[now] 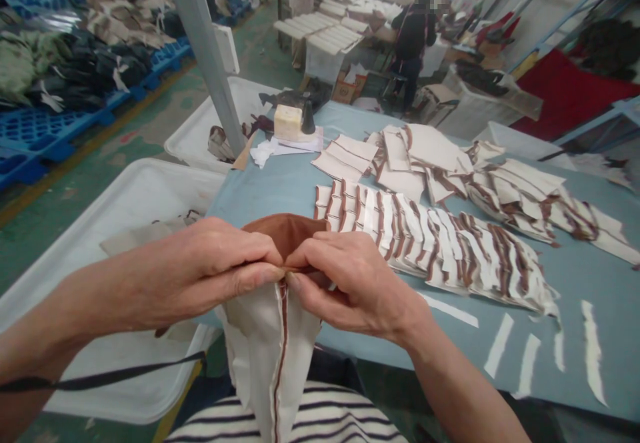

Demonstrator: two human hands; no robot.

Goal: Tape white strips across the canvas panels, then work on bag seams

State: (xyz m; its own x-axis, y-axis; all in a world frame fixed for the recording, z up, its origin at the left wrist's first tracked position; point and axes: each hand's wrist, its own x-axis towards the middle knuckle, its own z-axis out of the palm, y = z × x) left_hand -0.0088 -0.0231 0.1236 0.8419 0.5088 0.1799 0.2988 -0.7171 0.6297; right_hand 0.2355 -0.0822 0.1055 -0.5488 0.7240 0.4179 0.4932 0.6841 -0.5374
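Observation:
A cream fabric piece with a brown lining and a brown-edged seam down its middle hangs in front of the striped shirt. My left hand pinches its top edge between thumb and fingers. Right beside it, my right hand pinches the same edge, thumbs nearly touching at the seam. Behind the right hand, a long row of overlapping cream pieces with brown edges lies on the blue table. Loose white strips rest near the table's front edge.
More cream pieces are heaped farther back. A yellowish block sits on papers at the far left corner. White bins stand left of the table, beside a metal post. A person in dark clothes is in the background.

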